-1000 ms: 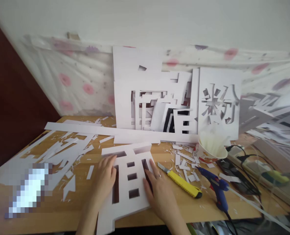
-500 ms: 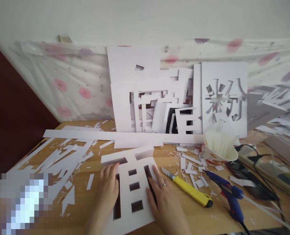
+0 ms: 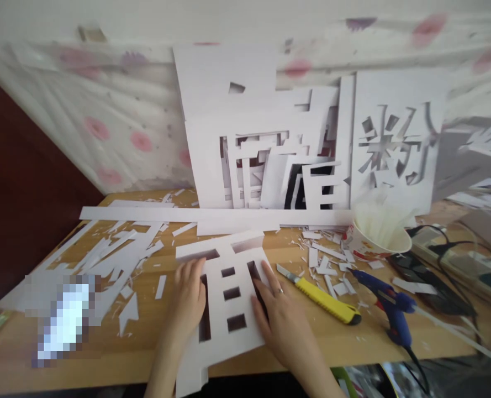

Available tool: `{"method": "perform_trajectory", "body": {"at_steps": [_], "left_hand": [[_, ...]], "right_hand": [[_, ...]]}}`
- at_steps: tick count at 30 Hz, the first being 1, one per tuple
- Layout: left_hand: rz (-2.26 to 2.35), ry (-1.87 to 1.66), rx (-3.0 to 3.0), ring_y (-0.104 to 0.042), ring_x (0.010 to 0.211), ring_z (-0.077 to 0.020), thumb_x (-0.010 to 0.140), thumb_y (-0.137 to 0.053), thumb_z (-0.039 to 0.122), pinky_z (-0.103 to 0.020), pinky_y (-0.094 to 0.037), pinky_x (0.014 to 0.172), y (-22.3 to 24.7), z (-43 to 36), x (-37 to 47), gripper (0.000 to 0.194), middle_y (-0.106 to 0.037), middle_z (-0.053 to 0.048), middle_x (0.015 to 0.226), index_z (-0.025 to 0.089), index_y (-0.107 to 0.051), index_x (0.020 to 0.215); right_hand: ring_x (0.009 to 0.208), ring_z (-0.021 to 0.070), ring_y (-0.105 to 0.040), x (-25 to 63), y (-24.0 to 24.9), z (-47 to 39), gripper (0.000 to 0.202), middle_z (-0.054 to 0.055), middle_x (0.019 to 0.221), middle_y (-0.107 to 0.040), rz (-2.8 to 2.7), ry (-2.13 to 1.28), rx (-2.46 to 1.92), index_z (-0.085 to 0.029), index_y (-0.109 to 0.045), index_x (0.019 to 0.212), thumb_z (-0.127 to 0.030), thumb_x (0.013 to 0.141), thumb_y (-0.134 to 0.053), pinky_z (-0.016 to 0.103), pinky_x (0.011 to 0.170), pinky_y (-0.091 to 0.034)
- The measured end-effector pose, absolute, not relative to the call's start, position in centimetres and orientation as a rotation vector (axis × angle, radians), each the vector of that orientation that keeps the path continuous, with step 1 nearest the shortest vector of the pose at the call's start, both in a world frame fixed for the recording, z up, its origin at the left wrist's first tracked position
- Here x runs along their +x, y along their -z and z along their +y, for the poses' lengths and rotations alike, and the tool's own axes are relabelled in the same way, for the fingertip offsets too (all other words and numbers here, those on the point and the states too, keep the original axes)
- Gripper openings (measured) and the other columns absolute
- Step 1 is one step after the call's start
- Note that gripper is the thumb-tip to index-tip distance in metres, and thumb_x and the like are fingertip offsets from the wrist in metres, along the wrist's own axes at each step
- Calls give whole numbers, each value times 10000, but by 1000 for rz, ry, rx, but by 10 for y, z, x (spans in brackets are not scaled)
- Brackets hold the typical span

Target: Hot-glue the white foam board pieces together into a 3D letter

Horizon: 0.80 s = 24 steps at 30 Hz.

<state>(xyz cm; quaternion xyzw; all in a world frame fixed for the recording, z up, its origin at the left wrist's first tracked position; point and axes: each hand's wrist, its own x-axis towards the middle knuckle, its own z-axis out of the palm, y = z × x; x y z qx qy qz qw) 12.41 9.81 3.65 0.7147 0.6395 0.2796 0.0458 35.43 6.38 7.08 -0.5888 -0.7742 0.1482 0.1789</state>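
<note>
A craft workshop corner; knife [image 3: 322, 298], glue gun [image 3: 388, 293] and scraps [image 3: 313, 257] on a table [image 3: 332, 348]; flowered sheeting [image 3: 146, 110] behind.

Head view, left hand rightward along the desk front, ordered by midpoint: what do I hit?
Left hand → white cut-out board → right hand → yellow utility knife → blue glue gun.

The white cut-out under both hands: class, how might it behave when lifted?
The white cut-out is probably stiff: its edges look thick. It is likely light, with several openings cut through it. Narrow strips beside those openings might snap if bent.
</note>
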Motion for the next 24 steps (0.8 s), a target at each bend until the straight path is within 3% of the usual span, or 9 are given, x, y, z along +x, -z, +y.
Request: {"method": "perform_trajectory", "body": {"at_steps": [19,24], "left_hand": [[1969,-733,2126,-501,1242,-289,818,-421,36,-492,-431,1121,-57,101,127,493,-625,-101,1240,190,-551,1268],[2062,-413,2153,-528,1223,-302,780,-455,8,-436,-467,1055,-75,108,132,498,-626,-125,1278,162,-571,1239]], "right_hand": [[1203,337,-647,353,-72,64,331,163,1621,-377,-2162,-360,-1651,-139,-709,1155,-307,1018,-459,462,1010,-513],[1164,339,-666,352,-75,65,305,164,1621,-377,-2168,-350,-1683,-146,-715,1102,-312,1014,-474,461,996,-507]]}}
